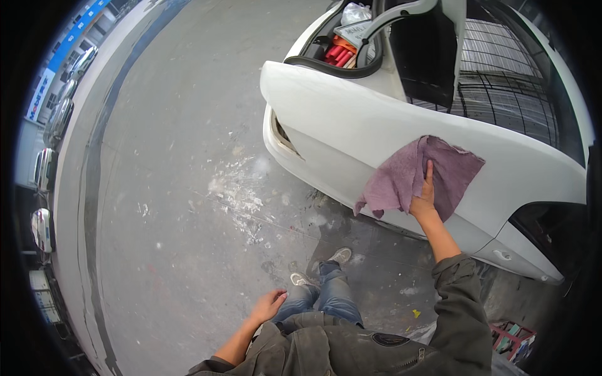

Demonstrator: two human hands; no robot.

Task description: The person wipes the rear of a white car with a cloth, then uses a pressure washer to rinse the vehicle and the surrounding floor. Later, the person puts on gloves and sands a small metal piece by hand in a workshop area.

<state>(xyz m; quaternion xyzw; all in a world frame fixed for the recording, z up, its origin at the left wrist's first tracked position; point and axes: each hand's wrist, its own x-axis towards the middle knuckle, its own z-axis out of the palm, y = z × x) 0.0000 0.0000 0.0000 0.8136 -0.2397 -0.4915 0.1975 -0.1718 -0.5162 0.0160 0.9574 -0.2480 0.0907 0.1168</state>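
My right hand (424, 199) reaches out over the side of a white car (351, 128) and grips a purple cloth (448, 169). The cloth spreads around the fingers, hiding most of them, and lies over the rear side panel. Low on the left, my left hand (268, 307) hangs beside my thigh with nothing in it, its fingers loosely bent and apart from the car.
The car's trunk stands open, holding a white bag (355, 14), a plate and red items (342, 55). A red rack (513, 341) stands at lower right. White marks spot the grey floor (169, 156). Parked cars (59, 122) line the far left.
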